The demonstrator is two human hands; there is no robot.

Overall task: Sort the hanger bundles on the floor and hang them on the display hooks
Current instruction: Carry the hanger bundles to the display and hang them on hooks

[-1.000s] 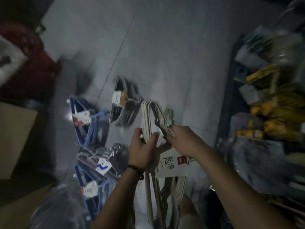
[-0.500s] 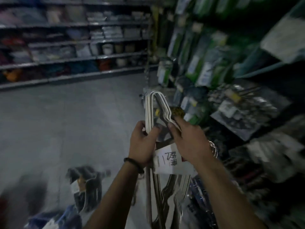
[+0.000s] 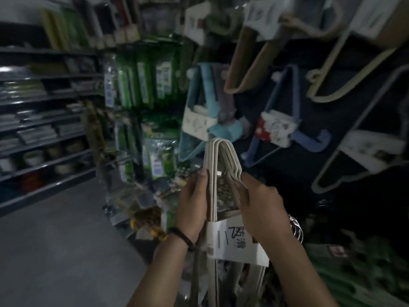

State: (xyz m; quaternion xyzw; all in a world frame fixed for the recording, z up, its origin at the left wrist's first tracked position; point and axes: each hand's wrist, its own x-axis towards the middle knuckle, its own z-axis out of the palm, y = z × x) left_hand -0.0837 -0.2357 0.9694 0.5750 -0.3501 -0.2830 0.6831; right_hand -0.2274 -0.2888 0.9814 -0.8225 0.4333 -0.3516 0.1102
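- Left hand (image 3: 192, 210) and right hand (image 3: 264, 208) are both bare, and so are the forearms (image 3: 294, 269), right down to the bottom edge of the view.
- There's a thin, dark bracelet (image 3: 182, 237) on the left wrist. It looks braided or beaded, but it's too dim to say which.
- At the outer side of the right wrist are thin silvery metal loops (image 3: 295, 227), catching light. Worn bangles or something behind the wrist? Can't tell.
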